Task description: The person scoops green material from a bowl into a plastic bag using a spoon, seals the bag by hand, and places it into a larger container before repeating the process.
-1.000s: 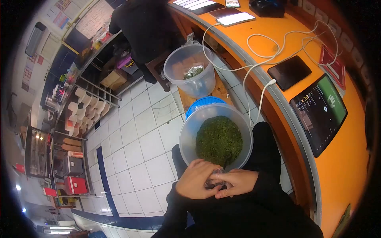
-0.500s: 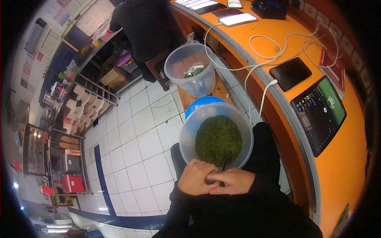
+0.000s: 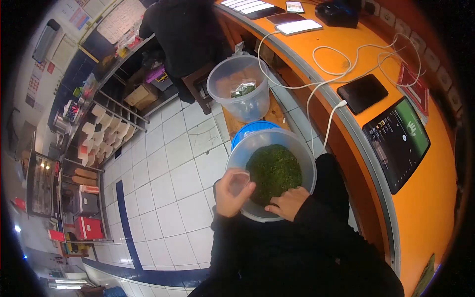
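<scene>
A translucent plastic bucket (image 3: 310, 171) stands between my knees, with a heap of finely chopped green herbs (image 3: 273, 166) inside. My left hand (image 3: 231, 194) is at the bucket's near left rim, its fingers curled around a small clear plastic bag (image 3: 240, 181) whose mouth looks rounded open. At the near right side, my right hand (image 3: 289, 203) reaches over the rim into the herbs. Its fingers are bent into the heap, so the fingertips are partly hidden.
Beyond sits a second translucent bucket (image 3: 232, 69) holding a clear bag of greens (image 3: 243, 89). A blue lid or basin (image 3: 253, 127) shows behind mine. On the right, an orange counter (image 3: 425, 213) carries a tablet (image 3: 398, 143), phones and white cables. A person in black (image 3: 185, 37) is ahead.
My hands were together at the near rim and have parted. The left has moved up along the rim with the clear bag; the right has gone into the herbs.
</scene>
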`<state>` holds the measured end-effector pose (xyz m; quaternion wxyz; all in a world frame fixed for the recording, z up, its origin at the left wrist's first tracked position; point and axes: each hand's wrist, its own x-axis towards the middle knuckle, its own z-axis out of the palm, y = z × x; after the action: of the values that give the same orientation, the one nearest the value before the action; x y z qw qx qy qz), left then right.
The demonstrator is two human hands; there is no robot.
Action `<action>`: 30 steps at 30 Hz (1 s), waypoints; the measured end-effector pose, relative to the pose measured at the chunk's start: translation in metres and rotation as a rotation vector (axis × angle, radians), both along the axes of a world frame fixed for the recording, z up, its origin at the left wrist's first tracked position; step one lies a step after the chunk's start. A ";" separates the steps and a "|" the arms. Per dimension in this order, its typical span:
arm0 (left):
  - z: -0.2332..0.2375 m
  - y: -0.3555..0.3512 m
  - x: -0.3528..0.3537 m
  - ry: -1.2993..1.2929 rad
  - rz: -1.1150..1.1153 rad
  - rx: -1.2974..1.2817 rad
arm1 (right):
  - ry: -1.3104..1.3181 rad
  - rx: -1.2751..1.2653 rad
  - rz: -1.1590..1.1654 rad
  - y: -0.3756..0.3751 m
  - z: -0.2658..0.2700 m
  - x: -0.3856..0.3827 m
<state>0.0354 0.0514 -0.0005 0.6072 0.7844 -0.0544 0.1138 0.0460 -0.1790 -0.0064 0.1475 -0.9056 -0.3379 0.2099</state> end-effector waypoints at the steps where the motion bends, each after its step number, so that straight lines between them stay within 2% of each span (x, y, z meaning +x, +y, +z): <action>1: 0.014 -0.009 0.003 0.110 0.032 -0.036 | 0.082 -0.070 0.041 0.005 0.008 0.006; 2: 0.010 -0.012 0.008 0.106 0.034 -0.039 | 0.165 -0.141 0.080 0.009 0.013 0.010; 4: -0.001 -0.016 0.019 -0.001 0.050 0.081 | 0.162 -0.186 0.105 0.014 -0.001 0.015; 9: -0.007 -0.015 0.013 0.040 0.085 0.046 | 0.202 -0.312 0.158 0.021 -0.019 0.023; 15: -0.009 -0.012 0.012 -0.050 0.109 0.097 | 0.080 -0.268 0.065 0.014 -0.029 0.026; 17: -0.013 -0.009 0.011 -0.055 0.129 0.060 | -0.076 -0.283 0.048 0.007 -0.026 0.031; 20: -0.002 -0.013 0.008 0.082 0.123 -0.087 | -0.148 -0.181 -0.030 -0.001 -0.008 0.038; 23: -0.007 -0.012 0.010 0.048 0.123 -0.076 | -0.223 -0.152 -0.134 0.000 0.001 0.047; 30: -0.010 -0.010 0.010 0.009 0.115 -0.053 | -0.352 -0.122 -0.086 0.015 0.005 0.078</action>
<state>0.0454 0.0415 -0.0110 0.6207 0.7703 -0.0035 0.1464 0.1242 -0.1643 -0.0015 0.0396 -0.9491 -0.3061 0.0619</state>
